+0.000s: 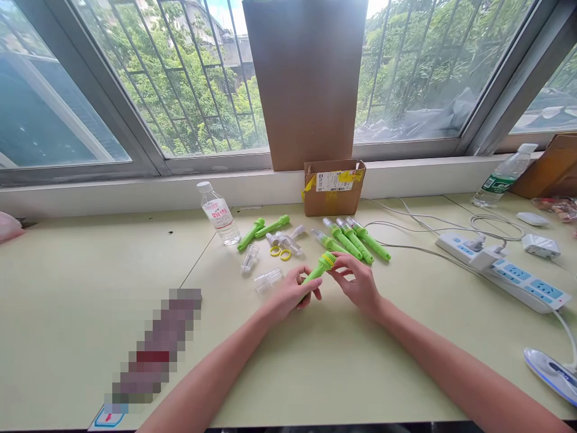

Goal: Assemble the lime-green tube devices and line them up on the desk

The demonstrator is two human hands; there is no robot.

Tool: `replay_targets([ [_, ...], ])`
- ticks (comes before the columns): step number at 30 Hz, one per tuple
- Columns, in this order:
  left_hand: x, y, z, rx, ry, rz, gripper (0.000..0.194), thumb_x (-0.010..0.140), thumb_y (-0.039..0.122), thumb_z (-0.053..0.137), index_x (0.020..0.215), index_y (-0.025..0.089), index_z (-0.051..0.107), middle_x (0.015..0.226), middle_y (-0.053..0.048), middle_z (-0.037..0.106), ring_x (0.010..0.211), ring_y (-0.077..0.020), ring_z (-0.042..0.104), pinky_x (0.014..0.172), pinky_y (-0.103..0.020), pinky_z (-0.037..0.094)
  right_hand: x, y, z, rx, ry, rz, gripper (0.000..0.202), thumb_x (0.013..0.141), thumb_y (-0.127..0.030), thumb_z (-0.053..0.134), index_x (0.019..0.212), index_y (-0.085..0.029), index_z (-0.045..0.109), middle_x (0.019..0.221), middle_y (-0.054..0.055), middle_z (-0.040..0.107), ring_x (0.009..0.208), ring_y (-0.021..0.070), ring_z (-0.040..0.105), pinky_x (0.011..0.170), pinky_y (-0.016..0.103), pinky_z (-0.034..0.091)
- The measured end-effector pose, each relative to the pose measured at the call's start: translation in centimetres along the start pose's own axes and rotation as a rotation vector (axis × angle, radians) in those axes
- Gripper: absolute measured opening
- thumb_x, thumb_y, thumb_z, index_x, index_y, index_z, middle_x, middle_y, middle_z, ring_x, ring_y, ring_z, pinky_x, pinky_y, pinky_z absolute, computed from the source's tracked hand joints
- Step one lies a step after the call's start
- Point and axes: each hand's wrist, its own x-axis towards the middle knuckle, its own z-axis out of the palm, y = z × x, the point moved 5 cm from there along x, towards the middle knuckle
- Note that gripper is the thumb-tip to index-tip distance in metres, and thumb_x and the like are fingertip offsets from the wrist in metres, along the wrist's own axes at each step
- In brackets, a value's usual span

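My left hand (303, 288) is wrapped round a green flashlight-shaped plastic tube (315, 273), its wider head tilted up and to the right. A yellow ring (328, 260) sits around that head, and the fingertips of my right hand (358, 281) pinch at its edge. Beyond my hands lie two more green tubes (273, 226) without clear tops. Two loose yellow rings (285, 255) rest beside several clear plastic pieces (267, 279). To the right, several green tubes with clear tops (356, 240) lie side by side.
A water bottle (220, 215) stands at the back left, and a small open cardboard box (332, 201) by the sill. On the right are a power strip (505, 270) with cables, another bottle (502, 177) and a white-blue device (552, 373). A pixelated patch (157, 343) covers the left front.
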Motion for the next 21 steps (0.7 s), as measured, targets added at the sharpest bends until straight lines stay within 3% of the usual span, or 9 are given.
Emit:
replay_targets([
  [4,0.01,0.19,0.1,-0.006,0.01,0.003,0.038,0.08,0.054,0.057,0.089,0.017,0.051,0.077,-0.004,0.066,0.045,-0.0069,0.049,0.039,-0.019,0.031,-0.06,0.25,0.06,0.007,-0.01,0.019,0.01,0.085,-0.027,0.062,0.091,-0.021,0.056,0.114,0.009,0.064,0.073,0.0149,0.067,0.056,0.03,0.06],
  [13,0.14,0.0,-0.03,-0.003,-0.01,-0.028,0.047,0.084,0.059,0.047,0.093,0.015,0.059,0.072,-0.003,0.064,0.043,-0.0062,0.045,0.039,-0.019,0.028,0.12,0.24,-0.32,-0.012,-0.005,-0.004,0.003,0.085,-0.023,0.062,0.086,-0.021,0.061,0.111,0.009,0.065,0.097,0.0213,0.065,0.062,0.03,0.061],
  [18,0.24,-0.27,-0.1,-0.004,-0.015,-0.016,0.049,0.086,0.06,0.042,0.093,0.015,0.06,0.061,0.0,0.059,0.037,-0.0046,0.035,0.036,-0.02,0.023,0.13,0.41,0.09,0.008,-0.042,0.023,0.015,0.081,-0.026,0.066,0.093,-0.021,0.059,0.115,0.009,0.062,0.08,0.0167,0.067,0.059,0.031,0.061],
  [21,0.16,-0.48,-0.22,0.033,-0.005,-0.015,0.043,0.084,0.058,0.048,0.096,0.018,0.055,0.058,0.003,0.057,0.033,-0.0034,0.029,0.035,-0.019,0.019,0.04,0.32,0.43,0.007,-0.061,0.016,0.021,0.08,-0.028,0.068,0.096,-0.021,0.056,0.118,0.01,0.06,0.076,0.0154,0.066,0.057,0.031,0.061],
])
